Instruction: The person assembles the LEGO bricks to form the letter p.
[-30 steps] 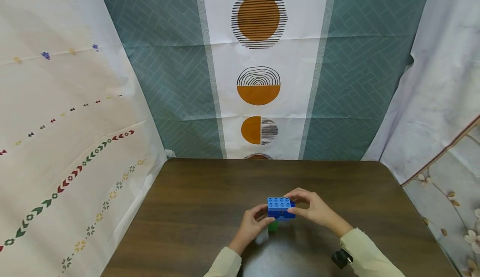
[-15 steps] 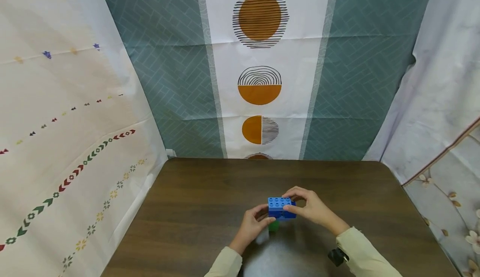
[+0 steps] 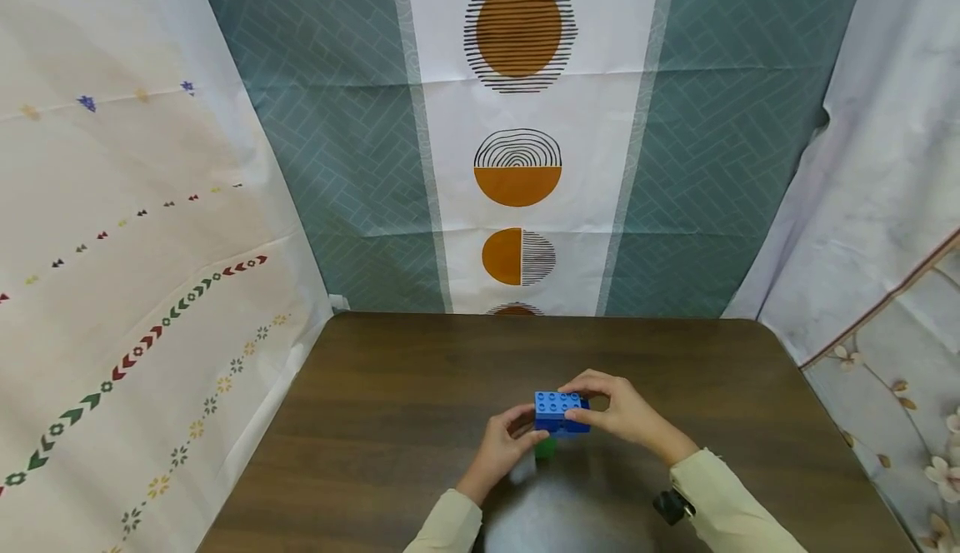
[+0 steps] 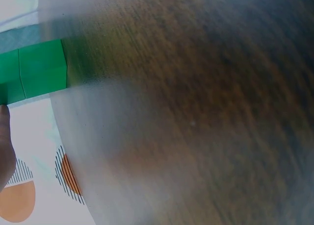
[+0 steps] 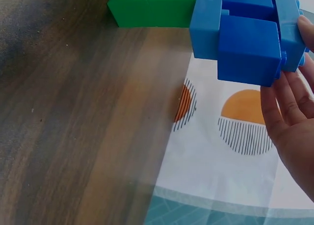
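In the head view, both hands hold a toy-brick build above the table. A light blue brick (image 3: 552,403) with studs is at the top. Dark blue bricks (image 5: 248,49) lie under it, and another light blue brick (image 5: 206,24) comes below those. Two joined green bricks (image 4: 41,69) project from the bottom toward the table. My left hand (image 3: 498,453) grips the build's left side between thumb and fingers. From the right, my right hand (image 3: 618,411) pinches the upper bricks, its thumb at the top brick's front edge. In the left wrist view only a fingertip (image 4: 5,146) shows.
The dark wooden table (image 3: 405,386) extends under and around the hands. Patterned cloths hang behind it (image 3: 517,120) and along both sides. A small black device (image 3: 672,505) sits at the right sleeve.
My right hand has shifted slightly left, and its thumb has slid further over the front of the top light blue brick. The left hand and the build stay almost in place.
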`<state>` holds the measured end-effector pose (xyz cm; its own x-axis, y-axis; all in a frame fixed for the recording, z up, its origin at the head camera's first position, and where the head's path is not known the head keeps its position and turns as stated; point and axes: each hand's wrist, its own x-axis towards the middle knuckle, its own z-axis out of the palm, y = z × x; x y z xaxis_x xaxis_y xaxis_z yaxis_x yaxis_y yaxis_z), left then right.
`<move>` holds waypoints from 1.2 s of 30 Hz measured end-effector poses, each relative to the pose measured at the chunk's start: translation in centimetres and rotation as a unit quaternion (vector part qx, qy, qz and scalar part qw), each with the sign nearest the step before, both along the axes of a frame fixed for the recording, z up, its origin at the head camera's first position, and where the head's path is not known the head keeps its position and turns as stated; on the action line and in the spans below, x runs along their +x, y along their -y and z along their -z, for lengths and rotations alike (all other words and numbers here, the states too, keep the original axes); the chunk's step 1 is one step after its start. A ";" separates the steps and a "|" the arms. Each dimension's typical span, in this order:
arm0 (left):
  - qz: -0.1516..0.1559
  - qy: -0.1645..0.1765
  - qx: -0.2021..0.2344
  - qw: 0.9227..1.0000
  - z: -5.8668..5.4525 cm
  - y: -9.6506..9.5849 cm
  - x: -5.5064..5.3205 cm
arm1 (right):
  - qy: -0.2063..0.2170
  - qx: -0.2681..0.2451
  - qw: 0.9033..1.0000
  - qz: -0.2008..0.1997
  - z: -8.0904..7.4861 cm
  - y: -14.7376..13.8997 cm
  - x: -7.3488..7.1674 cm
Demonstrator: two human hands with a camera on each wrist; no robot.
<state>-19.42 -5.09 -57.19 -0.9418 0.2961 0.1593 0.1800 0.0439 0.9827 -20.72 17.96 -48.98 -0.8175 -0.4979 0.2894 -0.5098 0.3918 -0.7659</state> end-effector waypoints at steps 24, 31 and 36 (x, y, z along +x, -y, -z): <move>0.000 0.017 -0.007 1.000 -3.7 0.0 1.5 | 0.016 0.033 0.999 0.017 -0.8 0.5 0.3; 0.000 0.012 -0.010 1.000 -2.4 -0.1 1.0 | 0.011 0.027 0.999 0.026 -0.3 0.5 0.5; -0.005 0.008 -0.012 1.000 -0.5 -0.2 0.2 | 0.014 -0.007 1.000 0.018 0.2 0.4 0.5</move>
<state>-19.21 -4.92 -56.70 -0.9470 0.2905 0.1371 0.1633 0.0682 0.9842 -20.20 17.57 -49.18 -0.8425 -0.4642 0.2735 -0.4745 0.3989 -0.7846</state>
